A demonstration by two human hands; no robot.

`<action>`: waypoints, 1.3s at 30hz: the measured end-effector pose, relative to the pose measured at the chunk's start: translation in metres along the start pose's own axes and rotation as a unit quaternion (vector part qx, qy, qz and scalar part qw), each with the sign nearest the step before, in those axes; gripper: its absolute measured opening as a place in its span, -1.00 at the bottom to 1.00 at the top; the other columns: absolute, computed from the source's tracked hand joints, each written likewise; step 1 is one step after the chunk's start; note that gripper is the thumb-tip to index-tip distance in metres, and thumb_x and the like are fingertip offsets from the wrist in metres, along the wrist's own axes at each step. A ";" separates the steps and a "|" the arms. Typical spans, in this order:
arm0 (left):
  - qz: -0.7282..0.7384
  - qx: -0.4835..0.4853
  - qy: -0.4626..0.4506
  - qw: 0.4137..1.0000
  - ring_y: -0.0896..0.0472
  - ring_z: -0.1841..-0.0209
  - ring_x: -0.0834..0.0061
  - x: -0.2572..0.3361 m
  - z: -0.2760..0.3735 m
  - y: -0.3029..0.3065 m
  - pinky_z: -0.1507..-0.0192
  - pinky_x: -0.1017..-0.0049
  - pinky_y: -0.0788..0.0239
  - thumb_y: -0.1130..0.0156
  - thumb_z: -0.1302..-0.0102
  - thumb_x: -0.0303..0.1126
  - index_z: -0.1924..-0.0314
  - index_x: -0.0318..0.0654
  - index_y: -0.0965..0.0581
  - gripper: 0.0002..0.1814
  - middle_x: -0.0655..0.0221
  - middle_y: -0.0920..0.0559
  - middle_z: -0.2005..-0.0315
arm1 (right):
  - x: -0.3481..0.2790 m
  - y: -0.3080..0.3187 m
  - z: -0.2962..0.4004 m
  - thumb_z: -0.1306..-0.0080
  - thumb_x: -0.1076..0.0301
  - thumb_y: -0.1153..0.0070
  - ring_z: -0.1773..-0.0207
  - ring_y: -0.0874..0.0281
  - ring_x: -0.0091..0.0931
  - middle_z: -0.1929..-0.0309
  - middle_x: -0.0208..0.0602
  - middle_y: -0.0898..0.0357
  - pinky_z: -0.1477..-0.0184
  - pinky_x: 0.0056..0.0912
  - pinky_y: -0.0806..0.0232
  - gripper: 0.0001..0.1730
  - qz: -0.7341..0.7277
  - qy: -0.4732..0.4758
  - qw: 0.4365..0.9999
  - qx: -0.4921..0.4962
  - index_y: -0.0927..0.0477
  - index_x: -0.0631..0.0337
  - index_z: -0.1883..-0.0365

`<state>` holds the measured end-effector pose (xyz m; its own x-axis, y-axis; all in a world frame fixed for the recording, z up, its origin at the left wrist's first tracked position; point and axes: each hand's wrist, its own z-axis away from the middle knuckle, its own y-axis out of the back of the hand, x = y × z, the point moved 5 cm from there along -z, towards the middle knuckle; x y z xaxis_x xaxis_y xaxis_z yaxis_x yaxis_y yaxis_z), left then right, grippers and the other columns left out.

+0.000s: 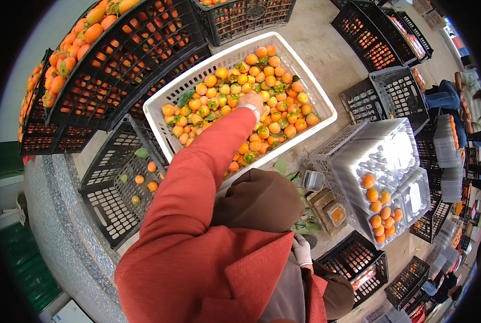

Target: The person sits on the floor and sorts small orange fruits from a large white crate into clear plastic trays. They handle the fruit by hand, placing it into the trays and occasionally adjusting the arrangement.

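Observation:
My left hand [253, 101], at the end of a red sleeve with a white band at the wrist, reaches down among the small orange persimmons [281, 105]. They fill a white plastic crate [305, 66] before me, with green calyxes and a few leaves among them. My fingers are partly hidden by the hand, so a hold on a fruit cannot be made out. At my lap, beside the coat edge, rests my right hand [302, 248] in a whitish glove. Its fingertips are hidden, and no thing shows in it.
Black crates [135, 52] heaped with persimmons stand at the upper left. A black crate [115, 189] at left holds a few fruits. On the right, a clear plastic tray [398, 194] with several persimmons tops stacked trays. Small containers [314, 180] stand near my knees. A person [462, 101] sits far right.

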<state>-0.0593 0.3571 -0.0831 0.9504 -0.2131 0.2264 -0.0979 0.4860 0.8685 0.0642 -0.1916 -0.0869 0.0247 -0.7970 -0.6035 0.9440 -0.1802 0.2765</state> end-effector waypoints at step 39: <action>0.071 0.262 -0.627 0.730 -0.63 0.15 0.06 0.206 0.354 0.183 0.28 0.20 -0.51 -0.55 0.10 -0.44 0.16 -0.15 -0.56 -0.55 0.20 -0.45 0.00 | -0.328 0.086 0.119 -0.16 0.54 -0.41 0.13 -0.63 -0.52 -0.04 -0.22 -0.56 0.07 -0.49 -0.51 -0.46 -0.140 0.516 0.781 0.323 -0.56 0.28 -0.13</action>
<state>0.0140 0.1019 0.2789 -0.0653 -0.9606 0.2702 -0.5806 0.2568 0.7726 0.0977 -0.0139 0.2240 0.4134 0.1557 -0.8971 0.6052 -0.7831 0.1430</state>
